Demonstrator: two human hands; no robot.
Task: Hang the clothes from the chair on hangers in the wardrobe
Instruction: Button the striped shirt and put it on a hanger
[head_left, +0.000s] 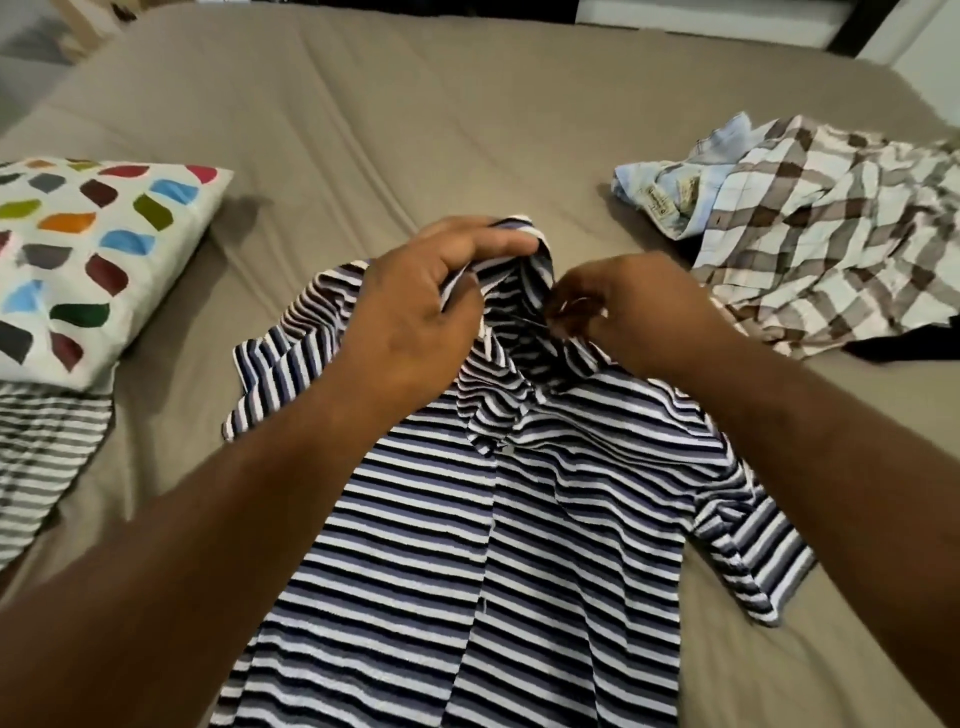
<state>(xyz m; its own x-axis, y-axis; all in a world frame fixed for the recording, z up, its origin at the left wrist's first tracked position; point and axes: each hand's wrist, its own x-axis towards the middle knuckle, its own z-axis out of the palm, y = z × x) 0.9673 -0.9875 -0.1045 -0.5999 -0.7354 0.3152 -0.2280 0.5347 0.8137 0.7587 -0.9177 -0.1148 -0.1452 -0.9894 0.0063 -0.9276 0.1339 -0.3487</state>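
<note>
A striped shirt (467, 519), banded in navy, white and a muted blue, lies spread front-up on the bed (363, 130), its button placket running down the middle and its short sleeves fanned out to either side. The collar end is lifted off the sheet: the left hand (415, 306) grips a bunched fold of the collar, fingers curled over the top of the cloth and thumb beneath. The right hand (618, 306) pinches the shirt's neckline just beside it, fingertips drawn together on the fabric near the top button. Both forearms reach in from the lower edge of the view, crossing over the shirt's body. To the right, well apart from the sleeve, a crumpled brown-and-white checked shirt (831, 244) lies heaped over a pale blue garment (670, 187). On the left sit a white cushion (93, 260) with coloured patches and, below it, a grey striped cloth (41, 467)
</note>
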